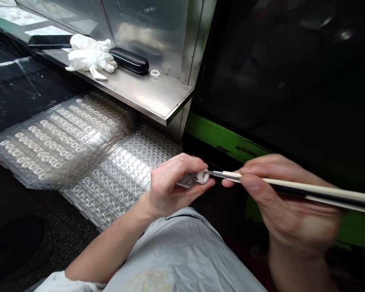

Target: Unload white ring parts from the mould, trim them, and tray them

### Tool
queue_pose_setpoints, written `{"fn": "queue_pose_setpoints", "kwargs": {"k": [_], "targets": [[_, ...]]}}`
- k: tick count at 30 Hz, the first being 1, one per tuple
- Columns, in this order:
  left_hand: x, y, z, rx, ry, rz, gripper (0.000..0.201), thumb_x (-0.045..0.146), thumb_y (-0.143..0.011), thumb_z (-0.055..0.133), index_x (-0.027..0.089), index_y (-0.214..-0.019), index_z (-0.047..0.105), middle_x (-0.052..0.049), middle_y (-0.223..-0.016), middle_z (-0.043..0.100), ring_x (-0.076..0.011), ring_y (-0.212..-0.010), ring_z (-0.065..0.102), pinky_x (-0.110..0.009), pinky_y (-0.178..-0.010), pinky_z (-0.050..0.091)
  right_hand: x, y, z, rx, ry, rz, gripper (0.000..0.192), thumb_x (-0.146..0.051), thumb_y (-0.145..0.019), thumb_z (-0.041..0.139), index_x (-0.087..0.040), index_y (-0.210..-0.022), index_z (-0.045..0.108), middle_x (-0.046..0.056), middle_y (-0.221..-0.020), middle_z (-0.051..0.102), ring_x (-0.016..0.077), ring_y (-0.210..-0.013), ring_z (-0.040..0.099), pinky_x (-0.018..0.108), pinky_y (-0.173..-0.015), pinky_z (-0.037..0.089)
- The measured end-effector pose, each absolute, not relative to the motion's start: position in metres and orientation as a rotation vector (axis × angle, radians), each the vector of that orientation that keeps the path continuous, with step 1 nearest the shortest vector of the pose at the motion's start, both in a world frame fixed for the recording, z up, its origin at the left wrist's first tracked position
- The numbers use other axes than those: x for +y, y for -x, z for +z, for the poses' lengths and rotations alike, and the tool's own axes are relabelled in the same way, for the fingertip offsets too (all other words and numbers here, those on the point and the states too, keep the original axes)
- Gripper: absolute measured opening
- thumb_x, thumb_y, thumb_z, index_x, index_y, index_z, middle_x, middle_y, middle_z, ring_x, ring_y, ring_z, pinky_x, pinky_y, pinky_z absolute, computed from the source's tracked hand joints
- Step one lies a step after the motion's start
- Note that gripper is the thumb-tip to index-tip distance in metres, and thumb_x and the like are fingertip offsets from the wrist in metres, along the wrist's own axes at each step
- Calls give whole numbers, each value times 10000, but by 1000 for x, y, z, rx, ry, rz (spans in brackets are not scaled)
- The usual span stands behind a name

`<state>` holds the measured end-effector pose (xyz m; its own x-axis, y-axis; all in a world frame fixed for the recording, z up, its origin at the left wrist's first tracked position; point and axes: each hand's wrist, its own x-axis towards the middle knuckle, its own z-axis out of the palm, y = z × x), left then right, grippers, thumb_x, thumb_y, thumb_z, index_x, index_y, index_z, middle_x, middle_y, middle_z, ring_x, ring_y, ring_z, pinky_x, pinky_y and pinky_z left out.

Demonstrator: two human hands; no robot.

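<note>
Between thumb and fingers, my left hand (176, 180) pinches a small white plastic ring (203, 176), its opening turned towards the right. My right hand (287, 202) grips a slim tool with a long cream handle (316, 189) and a thin metal tip. That tip meets the ring's rim or opening; exactly where it touches is hard to tell. A dark strip runs along the handle inside my right hand. Below and left of my left hand lies a clear plastic tray (109, 190) with rows of round pockets. Beside it, a stack of similar trays (45, 142) holds rows of white rings.
A metal shelf (158, 95) juts out above the trays, its corner pointing towards me. On it lie white gloves (89, 56), a black oblong case (129, 60) and another white ring (155, 73). A green machine edge (222, 136) runs behind my hands.
</note>
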<state>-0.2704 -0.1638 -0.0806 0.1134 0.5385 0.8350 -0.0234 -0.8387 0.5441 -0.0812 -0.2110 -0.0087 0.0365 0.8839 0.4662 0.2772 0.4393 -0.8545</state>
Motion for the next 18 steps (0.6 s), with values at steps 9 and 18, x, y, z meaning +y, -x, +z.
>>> {"fn": "queue_pose_setpoints", "kwargs": {"k": [9, 18], "targets": [[-159, 279, -75, 521, -2153, 1715, 362, 52, -792, 841, 115, -1106, 671, -89, -896, 739, -181, -820, 720, -306, -713, 622, -200, 77, -2, -1708, 1054, 428, 105, -276, -828, 867, -324, -907, 817, 14, -873, 783, 203, -713, 715, 333, -607, 599], [-158, 279, -75, 525, -2314, 1715, 301, 46, -843, 773, 105, -1119, 665, -114, -904, 752, -200, -832, 725, -328, -712, 625, -206, 74, -15, -1643, 1103, 482, 71, -283, -861, 843, -302, -918, 804, 8, -853, 781, 188, -706, 720, 309, -595, 583]]}}
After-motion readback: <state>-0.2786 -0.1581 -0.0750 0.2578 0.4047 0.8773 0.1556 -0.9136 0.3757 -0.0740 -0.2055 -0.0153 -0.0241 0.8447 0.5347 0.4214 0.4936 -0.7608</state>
